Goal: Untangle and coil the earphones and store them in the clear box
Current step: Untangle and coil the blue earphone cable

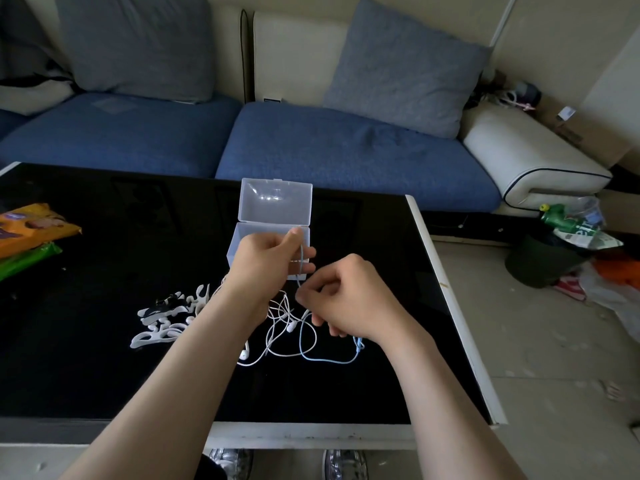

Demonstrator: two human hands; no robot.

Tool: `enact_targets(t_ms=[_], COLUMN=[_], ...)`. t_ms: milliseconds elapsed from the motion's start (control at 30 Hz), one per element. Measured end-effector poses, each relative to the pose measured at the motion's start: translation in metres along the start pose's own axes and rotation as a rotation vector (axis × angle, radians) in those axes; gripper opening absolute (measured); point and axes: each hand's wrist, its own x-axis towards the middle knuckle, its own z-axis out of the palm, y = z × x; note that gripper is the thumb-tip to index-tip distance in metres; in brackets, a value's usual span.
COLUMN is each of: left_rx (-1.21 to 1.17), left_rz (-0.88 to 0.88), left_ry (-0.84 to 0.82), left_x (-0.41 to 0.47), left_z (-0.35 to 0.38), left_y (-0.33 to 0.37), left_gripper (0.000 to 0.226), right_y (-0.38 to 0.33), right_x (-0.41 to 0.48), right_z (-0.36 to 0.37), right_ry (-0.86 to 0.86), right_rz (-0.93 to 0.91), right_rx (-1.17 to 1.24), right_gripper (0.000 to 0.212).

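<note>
A: Closest to cam, what's on the table (104,375)?

B: One tangle, two sets: white earphones (291,326) and blue earphones (358,344), cords crossing in loops btwn the wrists. One white bud sits mid-knot, another by the left forearm.

A: Hands?

B: Right hand (346,299) is low over the pile, fingers curled in, tips pinching the blue cord as far as I can tell. Left hand (266,258) is higher, thumb + forefinger nipping the same blue cord, so a short stretch runs straight btwn them.

A: Risk?

B: Main one, IMO: lift the blue while it's threaded thru white loops and the knot cinches instead of opening. A hard tug could also drag the white set across the glossy top, maybe twd the white cut-out shapes (169,317) just left of the pile, and snag there.

A: And the clear box (249,237)?

B: Right behind the left hand, lid up. The hand hides part of the inside, so can't say what's in it. Prob. light plastic, so a knuckle or a cord swinging back could shove it or flip the lid shut.

A: Further out?

B: Snack packs (31,230) are far left, well apart, no issue. Sofa (346,150) is beyond the far edge; a knocked box could slide off that side. Nothing's coiled yet, so it's early in the job.
</note>
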Motion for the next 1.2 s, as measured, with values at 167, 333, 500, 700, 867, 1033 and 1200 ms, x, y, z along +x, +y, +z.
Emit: enact_targets(t_ms=[167,333,500,700,867,1033,1200], left_rx=[0.281,0.255,-0.014,-0.260,-0.134,0.153,0.221], left_rz=[0.087,-0.078,-0.197,-0.095,0.015,0.188,0.105], left_ry=[-0.052,-0.256,-0.374,-0.378,-0.229,-0.066,-0.141], left_x=[0.001,-0.003,0.000,-0.003,0.000,0.007,0.006], left_z=[-0.003,0.001,0.002,0.010,0.008,0.001,0.001], left_y=[-0.003,0.005,0.007,0.008,0.002,-0.009,-0.009], left_gripper=[0.035,0.038,0.031,0.028,0.029,0.020,0.016], right_y=[-0.001,0.008,0.021,0.026,0.016,0.004,-0.002], right_x=[0.004,0.007,0.014,0.017,0.007,-0.001,-0.001], right_z=[-0.003,-0.011,-0.014,-0.013,-0.005,-0.003,-0.008], right_ry=[0.217,0.436,0.513,0.339,0.119,0.044,0.251], right_rz=[-0.100,-0.144,-0.135,0.054,0.028,-0.047,-0.185], right_rx=[0.126,0.238,0.246,0.218,0.116,0.068,0.287], right_gripper=[0.012,0.007,0.012,0.021,0.025,0.023,0.023])
